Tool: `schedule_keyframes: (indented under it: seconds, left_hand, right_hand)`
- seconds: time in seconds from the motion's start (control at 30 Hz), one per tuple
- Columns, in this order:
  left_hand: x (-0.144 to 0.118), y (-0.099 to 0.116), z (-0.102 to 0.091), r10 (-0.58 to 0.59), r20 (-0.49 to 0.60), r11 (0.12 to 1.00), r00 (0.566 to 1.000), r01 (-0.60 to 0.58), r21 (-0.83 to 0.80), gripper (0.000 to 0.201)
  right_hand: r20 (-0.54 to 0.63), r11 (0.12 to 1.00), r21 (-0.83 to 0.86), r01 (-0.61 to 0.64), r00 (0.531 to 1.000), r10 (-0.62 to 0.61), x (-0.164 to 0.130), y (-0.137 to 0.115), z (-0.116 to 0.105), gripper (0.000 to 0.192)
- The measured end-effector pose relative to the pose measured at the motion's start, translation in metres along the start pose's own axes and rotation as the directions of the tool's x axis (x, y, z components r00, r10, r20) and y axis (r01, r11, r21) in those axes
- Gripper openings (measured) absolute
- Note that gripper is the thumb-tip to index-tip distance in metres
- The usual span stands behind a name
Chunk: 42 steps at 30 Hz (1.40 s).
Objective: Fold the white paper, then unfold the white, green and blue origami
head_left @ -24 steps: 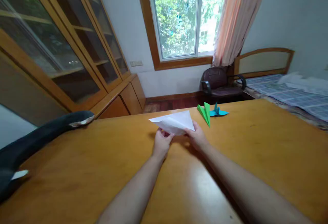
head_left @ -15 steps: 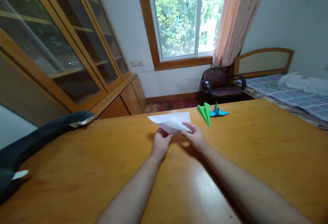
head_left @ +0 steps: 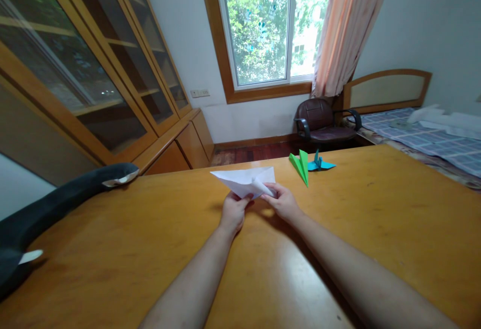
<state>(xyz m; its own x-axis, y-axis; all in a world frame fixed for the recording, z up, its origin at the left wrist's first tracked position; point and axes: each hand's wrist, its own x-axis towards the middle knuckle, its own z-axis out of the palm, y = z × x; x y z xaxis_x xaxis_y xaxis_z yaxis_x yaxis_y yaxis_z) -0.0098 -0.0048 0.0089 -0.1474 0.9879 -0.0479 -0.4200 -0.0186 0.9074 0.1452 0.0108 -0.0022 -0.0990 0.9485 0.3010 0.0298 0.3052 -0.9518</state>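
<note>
Both of my hands hold a sheet of white paper (head_left: pixel 240 179) just above the wooden table (head_left: pixel 150 249). My left hand (head_left: pixel 233 212) pinches its lower edge, the thumb on top and the other fingers mostly hidden beneath. At the paper's right end, my right hand (head_left: pixel 282 201) is closed on a part that curls over toward the middle. Beyond my right hand, a green paper plane (head_left: pixel 299 167) lies on the tabletop. A blue paper crane (head_left: pixel 319 163) rests right beside the plane.
A dark plush-looking thing with white parts (head_left: pixel 56 208) lies along the table's left side. Past the far edge are a brown armchair (head_left: pixel 319 121), a bed (head_left: pixel 443 133) and a glass-fronted cabinet (head_left: pixel 124 68). A window (head_left: pixel 259 28) is behind.
The paper has shifted slightly left, and its right part now curls over toward the middle under my right hand. The green plane and blue crane stay where they were.
</note>
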Motion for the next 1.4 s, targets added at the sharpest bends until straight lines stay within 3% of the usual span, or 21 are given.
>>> schedule_keyframes:
  seconds: [0.23,0.53,0.83,0.97,1.17,1.33,1.4]
  left_hand:
    - [0.0,-0.001,0.0,-0.011,-0.007,1.0,1.0,0.011,0.012,0.059]
    - [-0.002,0.005,-0.002,-0.031,0.06,0.989,0.998,0.04,-0.146,0.051]
    - [0.003,0.005,0.0,-0.073,0.118,0.948,0.99,0.106,-0.301,0.045]
    - [0.004,0.002,0.001,-0.163,0.111,0.959,0.98,0.184,-0.214,0.043]
    - [0.004,-0.007,0.001,-0.075,0.052,0.995,0.996,0.078,-0.06,0.049]
    - [0.003,-0.006,0.0,0.002,0.146,0.998,0.989,0.007,-0.061,0.055]
    - [-0.001,-0.003,-0.002,-0.021,0.21,1.0,0.978,0.025,-0.018,0.058]
  right_hand:
    - [0.018,0.997,-0.072,0.007,1.0,-0.006,0.001,0.005,-0.001,0.026]
    - [0.044,0.993,-0.116,0.02,0.999,-0.015,0.005,0.012,-0.006,0.036]
    - [0.12,0.99,-0.086,0.108,0.988,-0.097,0.003,0.006,-0.008,0.035]
    - [0.173,0.987,-0.074,0.143,0.976,-0.128,0.0,-0.001,-0.007,0.034]
    - [0.171,0.974,-0.126,0.189,0.971,-0.167,-0.001,-0.004,-0.005,0.033]
    - [0.124,0.966,-0.171,0.193,0.977,-0.173,0.002,-0.002,-0.007,0.03]
    - [0.129,0.957,-0.201,0.211,0.974,-0.187,0.002,-0.002,-0.008,0.028]
